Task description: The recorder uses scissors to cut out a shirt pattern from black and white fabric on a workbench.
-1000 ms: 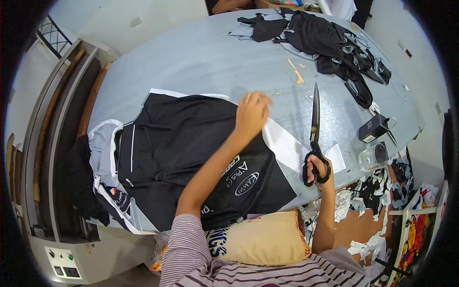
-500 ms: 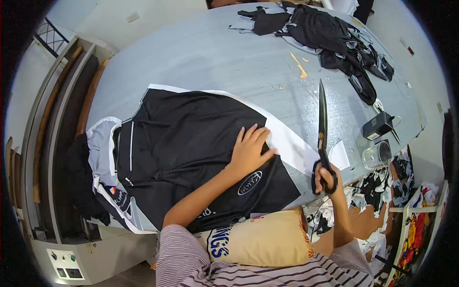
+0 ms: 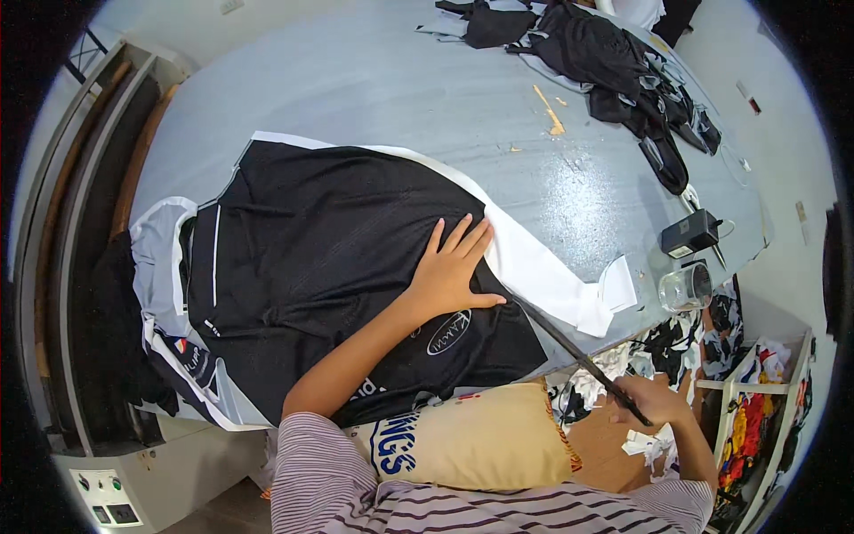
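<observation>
A black cloth piece [image 3: 311, 231] with white printing lies on the table over a white layer [image 3: 543, 267], which shows along its right edge. My left hand [image 3: 449, 271] presses flat on the black cloth near that edge, fingers spread. In my right hand [image 3: 654, 400] are large black scissors [image 3: 578, 354], held by the handles beyond the table's near edge. Their blades point up and left, the tips at the border of the black and white cloth. From this angle the scissors appear edge-on, and I cannot tell how far the blades are parted.
Dark scraps [image 3: 596, 53] are heaped at the far right of the grey table [image 3: 374, 89]. A black box [image 3: 689, 234] and a glass jar [image 3: 685, 288] stand at the right edge. A cream pillow [image 3: 480, 436] lies before me. Fabric rolls [image 3: 147, 160] line the left side.
The scissors have swung from upright at the right down to the cloth's edge. My right hand has come nearer me. The white cloth's right end has shifted, and the view has moved slightly.
</observation>
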`<action>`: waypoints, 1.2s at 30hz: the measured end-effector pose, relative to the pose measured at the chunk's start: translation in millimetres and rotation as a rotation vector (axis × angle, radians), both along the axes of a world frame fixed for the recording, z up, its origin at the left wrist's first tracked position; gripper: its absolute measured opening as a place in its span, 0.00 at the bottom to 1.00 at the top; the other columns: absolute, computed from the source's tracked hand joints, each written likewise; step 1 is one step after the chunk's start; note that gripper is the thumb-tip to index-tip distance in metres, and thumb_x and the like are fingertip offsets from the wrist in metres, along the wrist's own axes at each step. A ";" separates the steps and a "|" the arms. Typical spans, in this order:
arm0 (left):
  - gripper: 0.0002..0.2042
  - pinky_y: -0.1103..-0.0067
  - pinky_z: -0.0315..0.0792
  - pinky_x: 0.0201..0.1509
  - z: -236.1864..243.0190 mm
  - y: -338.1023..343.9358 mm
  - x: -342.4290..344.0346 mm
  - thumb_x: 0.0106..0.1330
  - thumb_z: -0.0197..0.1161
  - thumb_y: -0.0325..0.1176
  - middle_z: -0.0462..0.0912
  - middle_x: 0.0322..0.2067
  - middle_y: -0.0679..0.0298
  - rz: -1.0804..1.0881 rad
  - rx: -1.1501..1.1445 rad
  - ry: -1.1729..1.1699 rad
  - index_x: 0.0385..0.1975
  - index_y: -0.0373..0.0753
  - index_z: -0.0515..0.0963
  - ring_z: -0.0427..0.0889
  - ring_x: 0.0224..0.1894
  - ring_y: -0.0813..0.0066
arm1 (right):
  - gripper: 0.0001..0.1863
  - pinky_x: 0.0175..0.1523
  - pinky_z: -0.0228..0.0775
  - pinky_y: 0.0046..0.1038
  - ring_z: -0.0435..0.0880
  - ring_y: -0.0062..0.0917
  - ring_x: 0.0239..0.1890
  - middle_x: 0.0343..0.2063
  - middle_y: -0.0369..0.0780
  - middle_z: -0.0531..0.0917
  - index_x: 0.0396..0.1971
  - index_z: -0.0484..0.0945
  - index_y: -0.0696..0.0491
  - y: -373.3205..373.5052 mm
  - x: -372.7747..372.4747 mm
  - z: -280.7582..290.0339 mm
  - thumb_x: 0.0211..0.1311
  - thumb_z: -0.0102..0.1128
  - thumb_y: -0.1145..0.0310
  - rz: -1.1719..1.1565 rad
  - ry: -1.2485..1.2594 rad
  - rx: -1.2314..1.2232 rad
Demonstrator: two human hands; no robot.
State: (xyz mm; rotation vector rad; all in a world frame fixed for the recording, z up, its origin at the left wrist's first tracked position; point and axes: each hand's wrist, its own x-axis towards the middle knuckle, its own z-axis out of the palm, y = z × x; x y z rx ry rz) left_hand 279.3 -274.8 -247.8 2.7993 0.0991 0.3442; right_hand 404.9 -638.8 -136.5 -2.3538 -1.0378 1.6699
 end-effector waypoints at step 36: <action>0.57 0.57 0.39 0.69 -0.2 1.1 -4.2 0.44 0.65 0.63 0.57 0.63 0.49 0.018 -0.126 -0.106 0.67 0.34 0.41 0.53 0.68 0.57 | 0.23 0.20 0.67 0.22 0.76 0.19 0.15 0.12 0.36 0.73 0.26 0.68 0.56 76.8 -32.2 -19.4 0.65 0.49 0.49 -0.078 0.057 0.128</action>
